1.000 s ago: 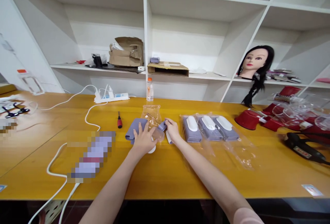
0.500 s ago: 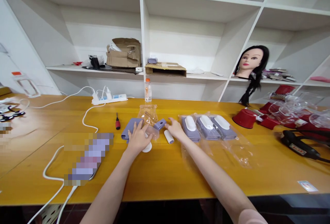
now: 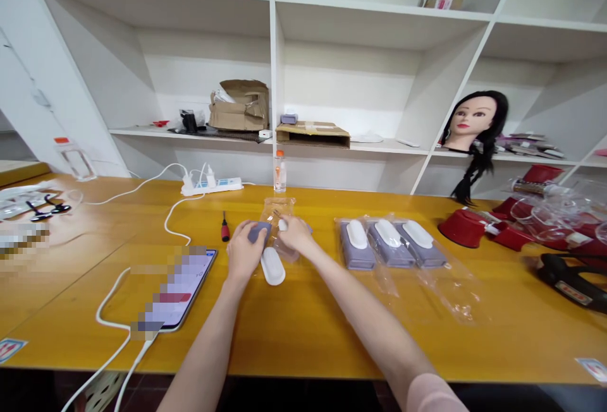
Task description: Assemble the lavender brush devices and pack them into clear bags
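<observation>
My left hand is closed round a purple plastic case, with the fingers over its left side. A white oval piece lies on the table just below that case. To the right, my right hand has its fingers closed on a small white cylinder, which they partly cover. Beneath and behind the right hand is a clear plastic bag; a bit of a small purple part shows past the knuckles.
Several bagged purple cases with white oval tops stand to the right. A red-handled screwdriver and a phone with white cables lie left. Behind are a bottle and a power strip; red cups sit far right.
My right hand has moved left towards my left hand, and the white cylinder has left its spot on the table. My left hand has shifted off the white oval piece. The view has shifted slightly.
</observation>
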Motion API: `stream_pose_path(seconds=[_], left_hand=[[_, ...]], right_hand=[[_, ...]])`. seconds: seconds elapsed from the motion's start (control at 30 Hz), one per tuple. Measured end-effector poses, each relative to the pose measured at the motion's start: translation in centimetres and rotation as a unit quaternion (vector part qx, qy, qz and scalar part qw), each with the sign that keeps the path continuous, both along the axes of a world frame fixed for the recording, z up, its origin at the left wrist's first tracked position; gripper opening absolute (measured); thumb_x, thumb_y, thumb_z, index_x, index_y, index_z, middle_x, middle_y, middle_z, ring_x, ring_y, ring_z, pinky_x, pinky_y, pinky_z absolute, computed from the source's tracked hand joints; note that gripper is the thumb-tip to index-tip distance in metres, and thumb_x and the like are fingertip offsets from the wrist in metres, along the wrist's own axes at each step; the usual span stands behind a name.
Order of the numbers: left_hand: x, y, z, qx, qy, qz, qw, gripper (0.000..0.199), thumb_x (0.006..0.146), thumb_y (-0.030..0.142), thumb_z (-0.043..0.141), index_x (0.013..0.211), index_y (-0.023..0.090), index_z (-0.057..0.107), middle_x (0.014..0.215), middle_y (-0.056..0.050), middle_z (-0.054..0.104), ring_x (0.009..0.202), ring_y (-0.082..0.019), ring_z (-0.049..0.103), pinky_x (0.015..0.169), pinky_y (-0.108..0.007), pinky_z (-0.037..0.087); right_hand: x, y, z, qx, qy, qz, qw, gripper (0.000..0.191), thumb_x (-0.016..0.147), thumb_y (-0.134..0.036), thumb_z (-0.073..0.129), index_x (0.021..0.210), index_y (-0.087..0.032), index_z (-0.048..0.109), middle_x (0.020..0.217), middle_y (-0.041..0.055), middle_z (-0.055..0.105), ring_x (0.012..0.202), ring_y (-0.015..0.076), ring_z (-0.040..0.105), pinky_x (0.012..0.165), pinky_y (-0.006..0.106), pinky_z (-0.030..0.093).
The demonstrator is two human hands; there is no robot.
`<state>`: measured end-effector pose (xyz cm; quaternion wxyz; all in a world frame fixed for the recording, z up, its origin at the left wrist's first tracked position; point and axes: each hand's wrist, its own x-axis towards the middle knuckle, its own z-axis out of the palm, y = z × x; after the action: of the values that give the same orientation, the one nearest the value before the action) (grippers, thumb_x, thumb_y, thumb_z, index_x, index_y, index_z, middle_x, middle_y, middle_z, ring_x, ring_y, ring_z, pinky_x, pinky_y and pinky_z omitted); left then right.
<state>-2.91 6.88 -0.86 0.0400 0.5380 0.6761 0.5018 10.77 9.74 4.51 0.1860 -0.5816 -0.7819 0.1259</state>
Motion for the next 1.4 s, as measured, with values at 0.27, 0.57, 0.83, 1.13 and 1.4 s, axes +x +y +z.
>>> stream_pose_path(seconds=[0.27,0.57,0.83,1.13,1.4], left_hand=[[-0.2,-0.4,0.2,-0.009,0.007,0.001,1.000,0.031,0.077,0.040,0.050,0.097,0.022,0.065,0.120,-0.007,0.058,0.109,-0.024,0.054,0.097,-0.038,0.039],[0.4,-0.7,0.2,-0.053,0.011,-0.017,0.998,0.032,0.078,0.042,0.049,0.098,0.022,0.064,0.124,-0.006,0.056,0.113,-0.024,0.052,0.097,-0.038,0.038],[1.8,-1.3,0.4,-0.046,0.047,-0.076,0.995,0.029,0.079,0.039,0.049,0.099,0.023,0.063,0.126,-0.004,0.055,0.117,-0.023,0.049,0.101,-0.037,0.036],[6.3,-4.2,1.4,-0.005,0.101,-0.281,0.954,0.028,0.080,0.031,0.049,0.103,0.020,0.060,0.119,-0.008,0.059,0.113,-0.021,0.052,0.099,-0.037,0.038],[10.9,-7.3,0.4,-0.113,0.205,-0.422,0.876,0.040,0.078,0.035,0.052,0.115,0.021,0.057,0.131,-0.011,0.050,0.120,-0.027,0.045,0.100,-0.047,0.034]], right_hand=[[-4.5,2.7,-1.8,-0.050,-0.012,-0.017,0.999,0.038,0.071,-0.034,0.060,0.097,-0.008,0.067,0.101,0.0221,0.066,0.095,0.0311,0.063,0.071,0.033,0.047],[1.4,1.6,1.4,-0.003,-0.005,0.007,1.000,0.038,0.075,-0.043,0.057,0.105,-0.021,0.065,0.107,0.0076,0.067,0.101,0.0241,0.060,0.080,0.029,0.043],[14.8,-2.7,4.3,0.045,-0.051,-0.126,0.990,0.037,0.080,-0.032,0.051,0.106,-0.010,0.063,0.096,0.0166,0.068,0.094,0.0274,0.061,0.078,0.033,0.041],[16.7,-16.6,-2.9,-0.044,-0.099,-0.043,0.993,0.028,0.082,-0.019,0.044,0.064,-0.023,0.064,0.066,0.0041,0.067,0.066,0.0198,0.064,0.058,0.027,0.044],[17.3,-16.4,-9.5,0.221,-0.226,-0.097,0.944,0.065,0.071,0.004,0.032,0.132,-0.016,0.044,0.121,0.0135,0.056,0.110,0.0283,0.054,0.087,0.040,0.050]])
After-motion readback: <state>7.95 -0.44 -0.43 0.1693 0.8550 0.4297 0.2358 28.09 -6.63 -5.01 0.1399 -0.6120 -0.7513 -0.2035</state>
